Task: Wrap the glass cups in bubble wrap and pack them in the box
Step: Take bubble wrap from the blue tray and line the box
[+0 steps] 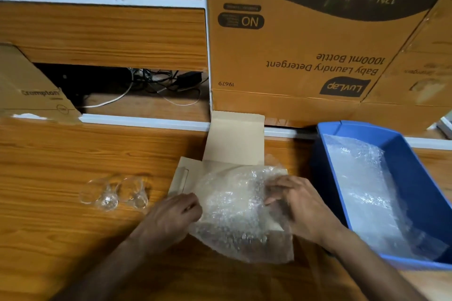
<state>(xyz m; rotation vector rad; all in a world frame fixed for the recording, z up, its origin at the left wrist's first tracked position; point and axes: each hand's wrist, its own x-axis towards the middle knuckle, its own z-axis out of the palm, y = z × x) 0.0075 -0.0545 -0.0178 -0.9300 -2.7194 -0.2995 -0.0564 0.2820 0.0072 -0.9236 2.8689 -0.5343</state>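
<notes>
My left hand (171,212) and right hand (293,200) pinch opposite edges of the bubble wrap (234,208) over the box (232,139); two cups (115,193) lie left on the desk (61,154).

Two hands work here, the left hand (171,212) and the right hand (296,203). Two bare glass cups (115,193) lie on the table (61,159). There is one small open box (232,144), one blue plastic bin (401,154), one bubble wrap sheet (234,210) over the box, more bubble wrap (367,183) in the bin, and one large detergent carton (293,51).
</notes>
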